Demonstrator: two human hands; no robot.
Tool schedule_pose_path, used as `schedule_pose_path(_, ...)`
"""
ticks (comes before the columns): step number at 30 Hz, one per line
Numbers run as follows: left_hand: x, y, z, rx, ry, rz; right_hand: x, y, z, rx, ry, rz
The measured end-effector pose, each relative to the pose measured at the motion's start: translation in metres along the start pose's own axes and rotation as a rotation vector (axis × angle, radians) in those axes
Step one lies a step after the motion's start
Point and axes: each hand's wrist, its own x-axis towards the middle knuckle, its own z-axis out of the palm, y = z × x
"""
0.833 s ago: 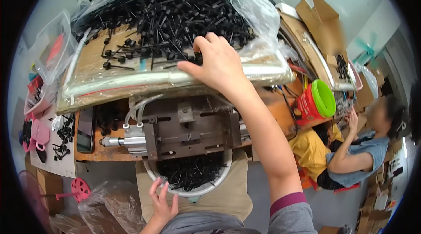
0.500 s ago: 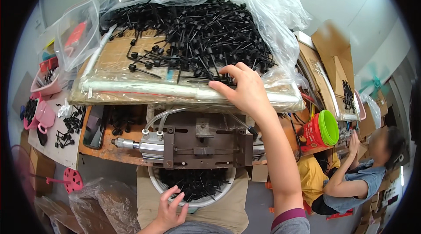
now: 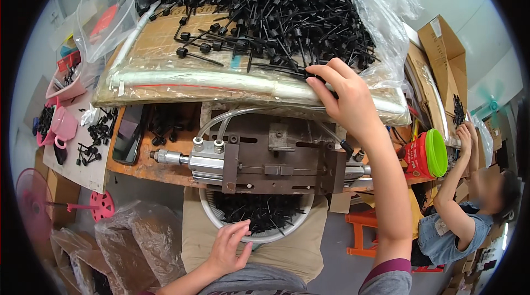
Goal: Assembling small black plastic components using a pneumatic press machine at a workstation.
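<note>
My right hand (image 3: 352, 99) reaches up to the near edge of a big pile of black plastic parts (image 3: 292, 16), each with a thin stem and a knobbed head. Its thumb and index finger are closed on one black part (image 3: 301, 74) lying there. My left hand (image 3: 227, 246) hovers at the rim of a white basket (image 3: 305, 215) on my lap, fingers apart and holding nothing. More black stemmed parts (image 3: 256, 209) fill that basket. Between the two hands stands a brown metal fixture (image 3: 254, 148) with a silver air cylinder (image 3: 204, 169) at its left.
The pile lies on a tape-wrapped cardboard tray (image 3: 149, 57) under clear plastic film. A phone (image 3: 130, 143) and pink containers (image 3: 63, 124) are at left. A red bucket with a green rim (image 3: 436, 153) stands at right, close to a co-worker (image 3: 458, 223). Orange stool (image 3: 359, 234) below.
My head view has shifted, so the bench appears further right and higher. My right thumb and index finger have closed on a part. The co-worker's arms have risen toward the parts beside them.
</note>
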Motion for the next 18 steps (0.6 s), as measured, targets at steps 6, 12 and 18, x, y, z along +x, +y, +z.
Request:
schedule_pose_path(6,0.007,0.007,-0.003,0.011,-0.038,0.051,-0.010,-0.007,-0.005,0.084,0.067,0.056)
schedule_pose_path(12,0.036,0.029,-0.007,-0.055,-0.037,0.135,-0.021,-0.020,-0.024,0.366,0.212,0.434)
schedule_pose_path(18,0.106,0.064,-0.012,-0.445,-0.180,-0.049,-0.042,-0.031,-0.015,0.487,0.479,0.576)
